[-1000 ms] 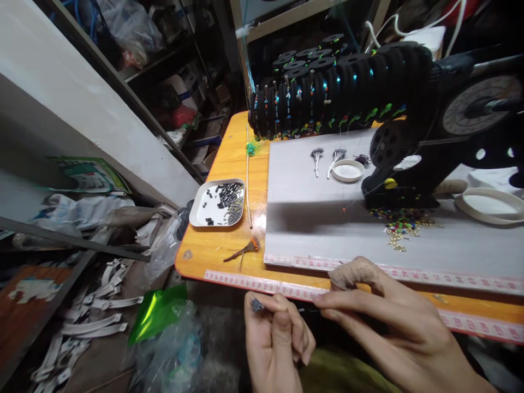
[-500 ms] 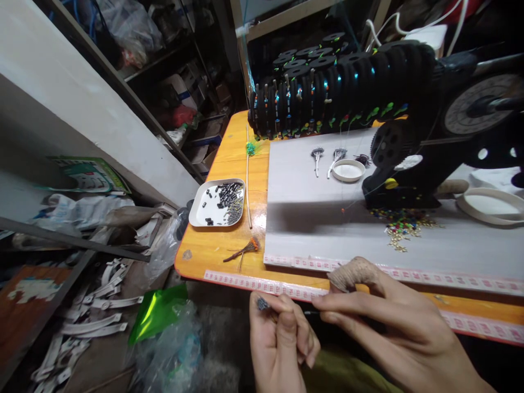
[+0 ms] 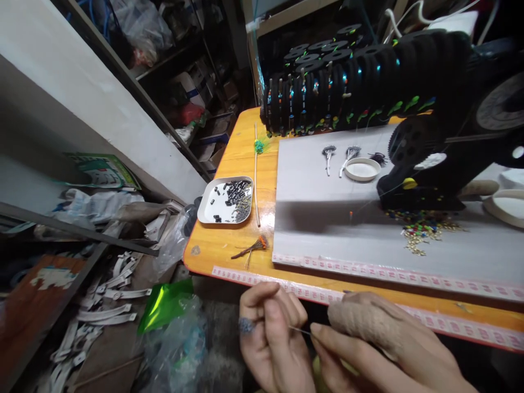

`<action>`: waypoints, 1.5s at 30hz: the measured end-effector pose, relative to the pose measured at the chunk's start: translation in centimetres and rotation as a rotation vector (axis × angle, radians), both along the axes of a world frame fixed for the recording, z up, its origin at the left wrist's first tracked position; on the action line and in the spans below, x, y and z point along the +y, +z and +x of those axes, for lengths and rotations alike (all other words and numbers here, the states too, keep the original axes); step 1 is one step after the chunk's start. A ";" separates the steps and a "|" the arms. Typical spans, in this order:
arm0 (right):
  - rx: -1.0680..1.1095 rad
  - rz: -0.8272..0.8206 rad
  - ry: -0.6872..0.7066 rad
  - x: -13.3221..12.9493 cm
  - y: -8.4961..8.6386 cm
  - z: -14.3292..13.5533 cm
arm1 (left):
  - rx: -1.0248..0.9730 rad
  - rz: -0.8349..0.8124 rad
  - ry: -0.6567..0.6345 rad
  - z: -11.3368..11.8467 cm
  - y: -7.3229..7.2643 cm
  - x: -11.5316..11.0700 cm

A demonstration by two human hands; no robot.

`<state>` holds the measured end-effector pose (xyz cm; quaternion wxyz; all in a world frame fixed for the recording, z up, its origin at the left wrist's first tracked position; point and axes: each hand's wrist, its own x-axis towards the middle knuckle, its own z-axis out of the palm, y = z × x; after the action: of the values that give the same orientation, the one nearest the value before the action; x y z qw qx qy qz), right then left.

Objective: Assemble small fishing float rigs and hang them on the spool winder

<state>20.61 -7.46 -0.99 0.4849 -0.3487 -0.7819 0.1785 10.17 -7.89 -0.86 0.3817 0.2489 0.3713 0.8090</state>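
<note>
My left hand (image 3: 276, 338) is closed, the thumb pressed against curled fingers. A small bundle with blue-grey tips (image 3: 246, 326) pokes out at its left side; the rest of it is hidden in the fist. From this hand a thin dark strand (image 3: 301, 331) runs across to my right hand (image 3: 380, 341), whose thumb and index finger pinch its end. Tan wrapping (image 3: 362, 316) covers one finger of the right hand. Both hands are in front of the table's near edge. On the table (image 3: 213, 248) lies a similar bundle with orange tips (image 3: 256, 245).
Left on the table stands a white tray (image 3: 213, 213) with black and grey small pieces. Beyond the grey board (image 3: 303, 185), with its grey-tipped bundles (image 3: 328, 155), beads (image 3: 421, 229) and round lid (image 3: 362, 169), rises a black machine (image 3: 368, 87). Measuring tape (image 3: 295, 288) lines the edge.
My left hand has turned and shifted slightly left, carrying the bundle lower. The right hand has moved down, and the strand between the hands now shows more clearly. The view has swung a little left.
</note>
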 end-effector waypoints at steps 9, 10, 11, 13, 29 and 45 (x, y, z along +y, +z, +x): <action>-0.061 -0.043 0.009 1.5 1.5 1.9 | 0.734 -0.112 0.181 -10.5 1.8 3.0; -0.049 -0.111 0.041 1.8 1.6 1.9 | 0.899 -0.175 0.119 -11.4 1.8 3.2; -0.040 -0.165 0.066 2.0 1.8 1.9 | 1.049 -0.217 0.049 -12.2 1.8 3.5; -0.043 -0.228 0.094 2.4 2.0 1.7 | 1.302 -0.262 -0.081 -12.9 1.9 4.3; 0.234 -0.226 0.030 3.4 1.7 0.1 | 0.607 -0.537 -0.327 -6.3 1.1 0.8; 0.209 -0.334 0.109 2.8 1.9 0.3 | 0.277 -0.491 -0.328 -2.4 1.0 -0.7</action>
<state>20.93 -4.69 0.94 0.4883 -0.3613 -0.7046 0.3668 7.75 -8.54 0.14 0.5016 0.3135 0.5586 0.5814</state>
